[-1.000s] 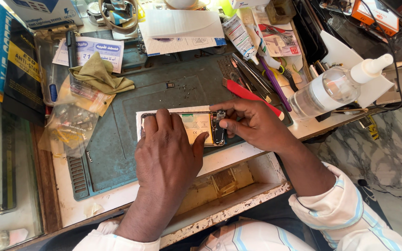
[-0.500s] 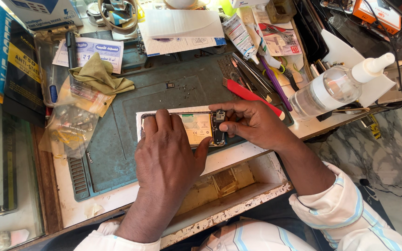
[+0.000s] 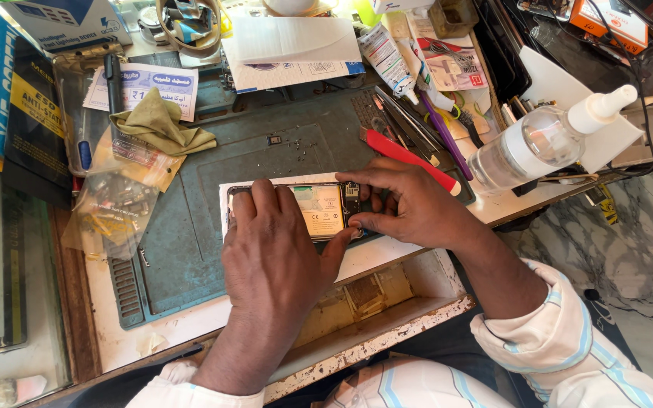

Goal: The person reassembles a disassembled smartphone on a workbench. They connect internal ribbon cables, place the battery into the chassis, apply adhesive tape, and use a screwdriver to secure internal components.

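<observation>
Moved: almost nothing; both hands stay on phone.
Left hand: flat, pressing it.
Right hand: fingertips pinching its edge.
Handling: thin, fragile; hold by edges.

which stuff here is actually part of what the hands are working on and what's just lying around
In use:
- opened phone, back off, on the green mat
- left hand pressing it flat
- right hand fingertips at its right end

Lying about:
- red pry tool
- clear spray bottle
- olive cloth
- plastic bags of parts
- tube of paste
</observation>
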